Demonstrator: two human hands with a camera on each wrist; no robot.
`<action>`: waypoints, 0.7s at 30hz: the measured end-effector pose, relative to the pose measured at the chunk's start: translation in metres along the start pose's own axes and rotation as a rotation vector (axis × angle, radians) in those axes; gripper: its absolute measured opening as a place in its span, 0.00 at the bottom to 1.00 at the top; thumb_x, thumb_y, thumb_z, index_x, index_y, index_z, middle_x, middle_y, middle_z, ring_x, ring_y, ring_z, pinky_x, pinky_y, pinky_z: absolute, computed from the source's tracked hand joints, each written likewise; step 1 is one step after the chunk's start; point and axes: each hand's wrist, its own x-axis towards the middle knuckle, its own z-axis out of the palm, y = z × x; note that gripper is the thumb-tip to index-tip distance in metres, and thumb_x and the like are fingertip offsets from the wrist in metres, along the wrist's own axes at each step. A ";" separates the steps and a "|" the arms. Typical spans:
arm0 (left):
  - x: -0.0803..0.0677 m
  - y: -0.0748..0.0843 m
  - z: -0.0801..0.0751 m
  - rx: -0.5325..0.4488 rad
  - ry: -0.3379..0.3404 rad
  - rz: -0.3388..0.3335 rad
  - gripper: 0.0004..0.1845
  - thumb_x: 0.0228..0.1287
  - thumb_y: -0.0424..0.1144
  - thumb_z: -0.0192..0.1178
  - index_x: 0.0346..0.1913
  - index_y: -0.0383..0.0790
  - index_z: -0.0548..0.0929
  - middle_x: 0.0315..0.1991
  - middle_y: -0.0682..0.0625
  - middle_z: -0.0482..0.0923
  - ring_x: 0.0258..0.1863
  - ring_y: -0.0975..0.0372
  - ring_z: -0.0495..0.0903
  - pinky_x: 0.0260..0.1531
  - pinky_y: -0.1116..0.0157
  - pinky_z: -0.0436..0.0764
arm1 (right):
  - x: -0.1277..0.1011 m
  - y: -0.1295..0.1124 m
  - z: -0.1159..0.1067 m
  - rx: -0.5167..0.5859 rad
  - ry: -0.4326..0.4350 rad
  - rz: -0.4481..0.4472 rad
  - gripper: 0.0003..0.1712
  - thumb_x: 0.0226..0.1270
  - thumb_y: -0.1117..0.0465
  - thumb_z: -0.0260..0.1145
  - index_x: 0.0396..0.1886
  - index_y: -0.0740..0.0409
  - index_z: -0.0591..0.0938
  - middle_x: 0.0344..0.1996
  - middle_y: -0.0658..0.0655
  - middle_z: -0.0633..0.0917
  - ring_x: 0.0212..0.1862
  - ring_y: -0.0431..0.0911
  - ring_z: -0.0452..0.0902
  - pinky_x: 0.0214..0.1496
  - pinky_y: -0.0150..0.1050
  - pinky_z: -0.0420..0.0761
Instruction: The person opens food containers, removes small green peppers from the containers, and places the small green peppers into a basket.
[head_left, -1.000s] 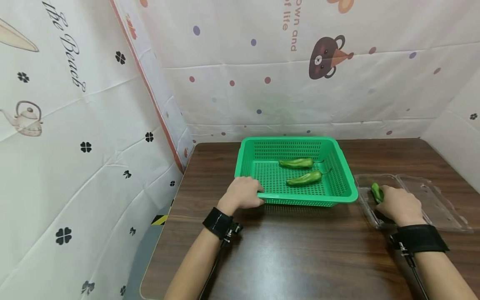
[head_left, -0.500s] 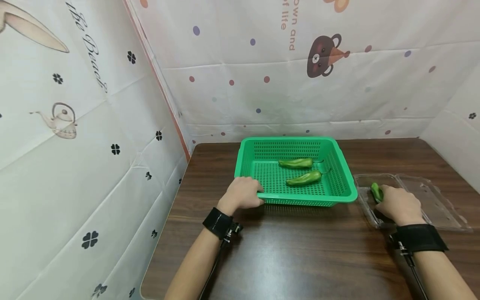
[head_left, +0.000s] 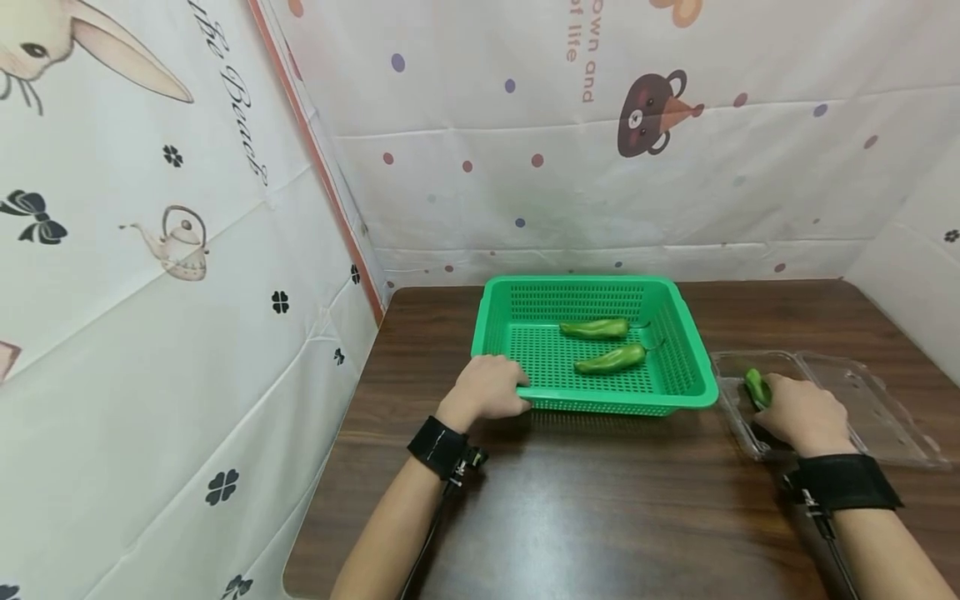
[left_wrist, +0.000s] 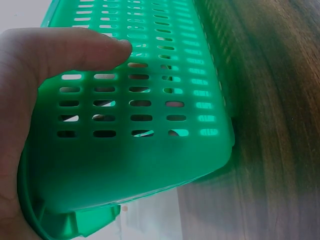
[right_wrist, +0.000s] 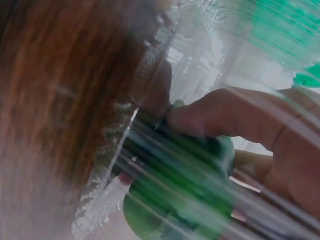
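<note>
A green perforated basket [head_left: 678, 367] stands mid-table with two green peppers [head_left: 609, 360] [head_left: 594, 328] lying in it. My left hand [head_left: 487, 388] grips the basket's near-left corner; in the left wrist view its fingers [left_wrist: 60, 52] curl over the basket wall [left_wrist: 150, 145]. To the right lies an open clear plastic clamshell box [head_left: 862, 400]. My right hand [head_left: 798, 412] reaches into its left half and holds a third green pepper [head_left: 756, 387]. The right wrist view is blurred, but the fingers [right_wrist: 220, 117] wrap round that pepper [right_wrist: 175, 200] inside the clear box [right_wrist: 150, 65].
The dark wooden table [head_left: 600, 517] is boxed in by patterned white cloth walls at the left [head_left: 187, 333], back [head_left: 600, 167] and right. The near half of the table in front of the basket is bare wood.
Both hands keep their holds and places. Only the head view has shifted slightly, showing more of the left cloth wall.
</note>
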 end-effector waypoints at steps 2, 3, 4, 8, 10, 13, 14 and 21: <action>0.000 0.000 -0.001 -0.004 -0.001 0.001 0.29 0.62 0.55 0.66 0.16 0.53 0.57 0.18 0.58 0.46 0.20 0.65 0.47 0.22 0.66 0.49 | -0.001 0.000 0.000 0.006 0.002 -0.001 0.34 0.59 0.55 0.70 0.58 0.72 0.72 0.21 0.59 0.72 0.25 0.55 0.67 0.26 0.49 0.67; 0.000 0.000 -0.001 -0.003 0.001 0.001 0.29 0.61 0.55 0.66 0.16 0.53 0.57 0.18 0.58 0.46 0.20 0.65 0.47 0.22 0.66 0.49 | -0.001 0.001 0.000 0.007 0.005 -0.005 0.33 0.59 0.55 0.70 0.58 0.72 0.72 0.21 0.59 0.72 0.25 0.55 0.67 0.26 0.49 0.66; 0.000 0.000 -0.001 -0.004 0.000 0.002 0.29 0.61 0.55 0.66 0.16 0.53 0.56 0.18 0.58 0.46 0.20 0.65 0.47 0.22 0.66 0.49 | -0.001 0.001 -0.001 0.008 0.006 -0.010 0.32 0.59 0.56 0.70 0.57 0.72 0.72 0.21 0.59 0.72 0.25 0.55 0.67 0.26 0.49 0.66; -0.001 0.000 -0.002 -0.009 -0.007 0.004 0.29 0.62 0.55 0.66 0.16 0.53 0.57 0.18 0.58 0.45 0.21 0.65 0.46 0.22 0.66 0.48 | -0.001 0.002 0.000 0.003 0.002 -0.032 0.33 0.59 0.57 0.70 0.58 0.73 0.71 0.23 0.60 0.74 0.26 0.56 0.68 0.26 0.49 0.67; -0.001 0.000 -0.002 -0.009 -0.012 0.006 0.28 0.62 0.55 0.66 0.16 0.54 0.59 0.18 0.58 0.44 0.21 0.65 0.45 0.22 0.66 0.48 | -0.001 0.002 0.000 0.003 -0.007 -0.037 0.34 0.58 0.59 0.70 0.59 0.75 0.71 0.24 0.62 0.76 0.26 0.56 0.69 0.26 0.50 0.68; -0.001 0.000 -0.002 -0.007 -0.017 0.007 0.28 0.62 0.55 0.66 0.16 0.54 0.59 0.18 0.58 0.45 0.21 0.65 0.46 0.23 0.66 0.48 | -0.001 0.001 0.001 0.007 -0.013 -0.032 0.35 0.58 0.60 0.70 0.59 0.76 0.70 0.25 0.63 0.77 0.26 0.56 0.70 0.26 0.50 0.69; -0.001 0.000 -0.002 -0.007 -0.018 0.007 0.28 0.62 0.55 0.66 0.16 0.54 0.59 0.18 0.58 0.45 0.21 0.66 0.46 0.22 0.66 0.49 | -0.001 0.001 0.001 0.009 -0.014 -0.032 0.34 0.58 0.60 0.70 0.58 0.76 0.70 0.25 0.63 0.77 0.26 0.56 0.70 0.25 0.50 0.70; -0.001 -0.002 -0.005 0.001 -0.017 0.010 0.28 0.62 0.56 0.66 0.16 0.55 0.60 0.18 0.58 0.46 0.20 0.66 0.49 0.22 0.66 0.51 | -0.004 -0.008 -0.005 0.036 0.028 -0.049 0.21 0.57 0.62 0.67 0.44 0.73 0.73 0.22 0.61 0.73 0.24 0.55 0.67 0.25 0.48 0.66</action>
